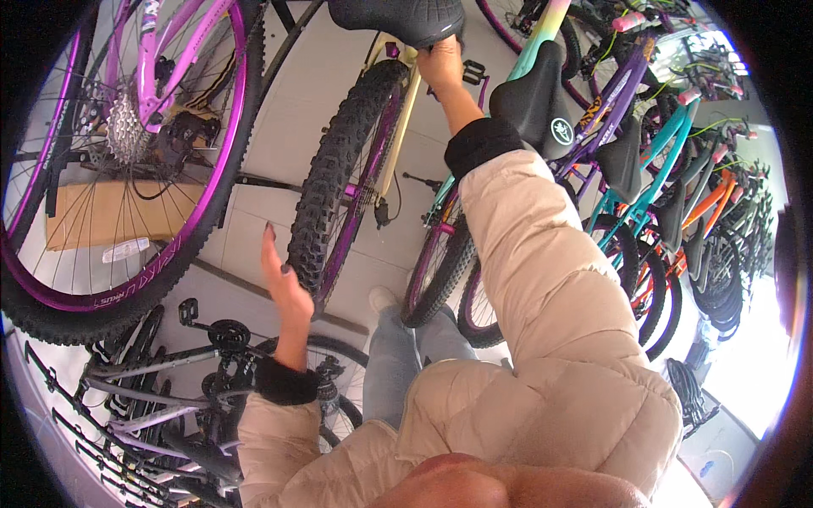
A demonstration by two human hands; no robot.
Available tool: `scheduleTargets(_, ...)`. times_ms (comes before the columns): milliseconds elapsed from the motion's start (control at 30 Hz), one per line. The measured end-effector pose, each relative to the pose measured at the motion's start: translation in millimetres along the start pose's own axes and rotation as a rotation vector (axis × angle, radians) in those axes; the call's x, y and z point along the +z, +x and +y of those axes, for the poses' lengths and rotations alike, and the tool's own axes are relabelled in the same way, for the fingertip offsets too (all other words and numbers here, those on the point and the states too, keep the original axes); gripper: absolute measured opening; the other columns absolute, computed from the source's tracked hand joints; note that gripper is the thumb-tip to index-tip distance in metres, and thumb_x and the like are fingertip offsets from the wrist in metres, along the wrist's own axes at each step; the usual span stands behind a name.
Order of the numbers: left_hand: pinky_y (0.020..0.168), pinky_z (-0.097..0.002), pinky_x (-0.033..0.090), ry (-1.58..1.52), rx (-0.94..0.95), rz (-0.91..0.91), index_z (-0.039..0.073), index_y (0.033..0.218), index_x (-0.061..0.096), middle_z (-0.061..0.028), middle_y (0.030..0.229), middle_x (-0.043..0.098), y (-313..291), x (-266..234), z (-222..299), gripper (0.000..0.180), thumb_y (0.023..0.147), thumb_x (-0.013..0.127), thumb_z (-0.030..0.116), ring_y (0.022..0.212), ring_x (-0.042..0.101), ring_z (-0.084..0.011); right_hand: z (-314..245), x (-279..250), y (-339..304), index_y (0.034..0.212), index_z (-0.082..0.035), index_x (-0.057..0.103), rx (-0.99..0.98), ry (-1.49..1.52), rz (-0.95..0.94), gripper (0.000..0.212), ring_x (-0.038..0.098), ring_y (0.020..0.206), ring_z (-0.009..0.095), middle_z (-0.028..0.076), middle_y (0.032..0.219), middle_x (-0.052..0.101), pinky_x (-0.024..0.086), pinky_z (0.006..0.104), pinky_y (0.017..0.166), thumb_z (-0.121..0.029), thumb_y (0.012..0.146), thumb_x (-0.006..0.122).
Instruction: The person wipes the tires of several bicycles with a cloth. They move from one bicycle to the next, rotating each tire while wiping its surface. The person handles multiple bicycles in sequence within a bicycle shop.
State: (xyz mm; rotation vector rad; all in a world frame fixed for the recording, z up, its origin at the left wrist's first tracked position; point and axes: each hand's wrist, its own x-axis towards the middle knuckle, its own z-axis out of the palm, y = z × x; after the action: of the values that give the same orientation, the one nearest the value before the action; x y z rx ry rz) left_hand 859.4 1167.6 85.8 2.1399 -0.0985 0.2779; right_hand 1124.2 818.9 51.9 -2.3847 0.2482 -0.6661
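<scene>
Bicycle saddle (398, 19), top centre of frame, is gripped at its rear by the right hand (440, 63); the left hand (284, 284), open-palmed, rests beside the knobby rear tyre (339, 169). Bike judged heavy, rigid; saddle offers firm hold.

Two hands: left hand (284, 284), right hand (442, 61). One black saddle (398, 19) gripped. One cardboard box (110, 212).
</scene>
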Motion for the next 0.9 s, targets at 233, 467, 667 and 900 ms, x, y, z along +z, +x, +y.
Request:
scheduleTargets(233, 0.106, -0.0417, 0.029, 0.138, -0.103, 0.021, -0.003, 0.134, 0.041, -0.0205, 0.135, 0.046, 11.7, 12.9, 20.1, 0.069, 0.092, 0.031, 0.051, 0.125, 0.042, -0.0355, 3.9, 36.3, -43.8, 0.119, -0.02, 0.047, 0.163, -0.101, -0.001, 0.047, 0.044, 0.111, 0.04, 0.018, 0.118, 0.042, 0.047, 0.0473, 0.086, -0.012, 0.076, 0.064)
scheduleTargets(467, 0.104, -0.0416, 0.031, 0.168, -0.057, 0.014, -0.003, 0.134, 0.042, -0.0206, 0.132, 0.048, 9.2, 10.5, 22.2, 0.063, 0.094, 0.031, 0.044, 0.121, 0.045, -0.0356, -18.7, 41.1, -155.5, 0.129, -0.012, 0.039, 0.397, -0.12, -0.287, 0.058, 0.048, 0.108, 0.047, 0.027, 0.126, 0.037, 0.046, 0.0511, 0.087, -0.008, 0.076, 0.063)
scheduleTargets(667, 0.101, -0.0418, 0.034, 0.176, -0.038, 0.027, -0.004, 0.132, 0.043, -0.0212, 0.128, 0.051, 5.9, 9.3, 17.5, 0.056, 0.095, 0.034, 0.037, 0.117, 0.048, -0.0368, -22.9, 56.7, -246.3, 0.116, -0.016, 0.046, 0.468, -0.151, -0.661, 0.042, 0.049, 0.107, 0.042, 0.019, 0.117, 0.04, 0.047, 0.0466, 0.087, -0.006, 0.079, 0.062)
scheduleTargets(900, 0.097, -0.0431, 0.037, 0.24, -0.012, 0.038, 0.003, 0.132, 0.046, -0.0194, 0.125, 0.053, 2.8, 8.0, 17.3, 0.051, 0.082, 0.045, 0.017, 0.11, 0.05, -0.0373, -8.2, 1.9, -169.0, 0.116, -0.004, 0.051, 0.838, 0.573, -0.094, 0.034, 0.056, 0.092, 0.025, 0.016, 0.104, 0.059, 0.045, 0.0353, 0.079, -0.011, 0.082, 0.051)
